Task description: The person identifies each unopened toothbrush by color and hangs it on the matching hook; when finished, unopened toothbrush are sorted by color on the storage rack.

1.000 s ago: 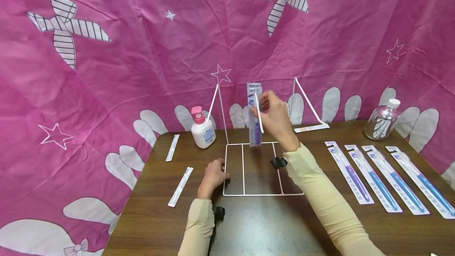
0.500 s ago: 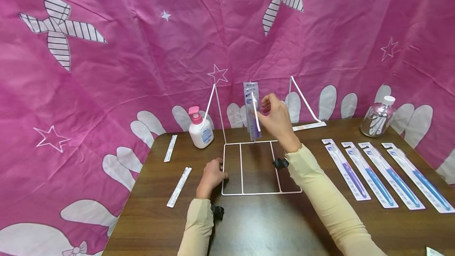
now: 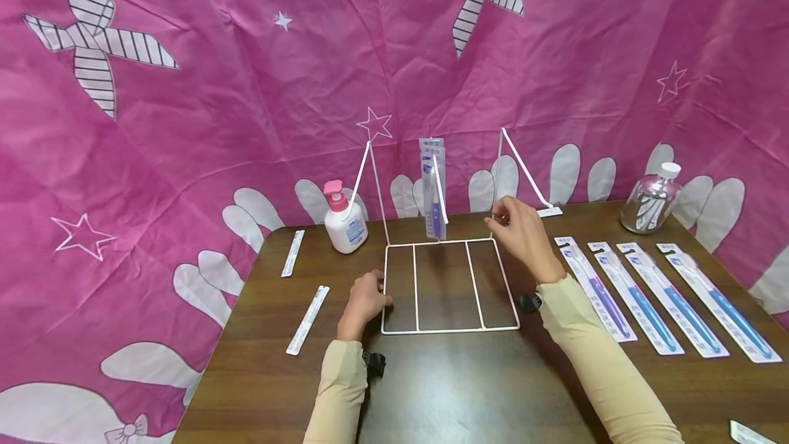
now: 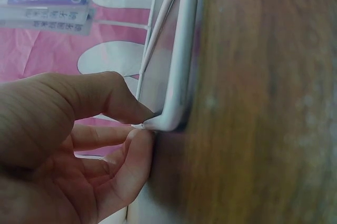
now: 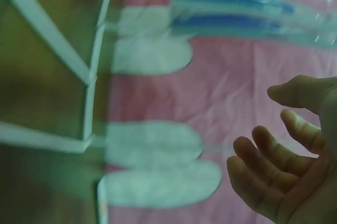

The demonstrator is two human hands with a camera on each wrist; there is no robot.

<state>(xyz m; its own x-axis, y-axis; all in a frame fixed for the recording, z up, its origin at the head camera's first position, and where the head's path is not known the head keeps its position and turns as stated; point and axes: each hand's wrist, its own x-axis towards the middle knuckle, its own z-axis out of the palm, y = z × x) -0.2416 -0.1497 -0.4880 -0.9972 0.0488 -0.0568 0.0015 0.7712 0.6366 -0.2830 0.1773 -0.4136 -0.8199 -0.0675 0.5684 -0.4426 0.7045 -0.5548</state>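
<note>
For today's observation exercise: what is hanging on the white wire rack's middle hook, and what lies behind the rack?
Toothbrush packs hang on the white wire rack; how many cannot be told because they overlap. Behind it hangs the pink patterned cloth.

A wire rack [image 3: 448, 285] stands mid-desk [image 3: 431, 389], with toothbrush packs [image 3: 433, 187] hanging at its back. A pump bottle [image 3: 342, 223] sits left of it, four packaged toothbrushes [image 3: 653, 297] lie toward the right edge, and a jar [image 3: 648, 205] stands at the far right corner.
</note>
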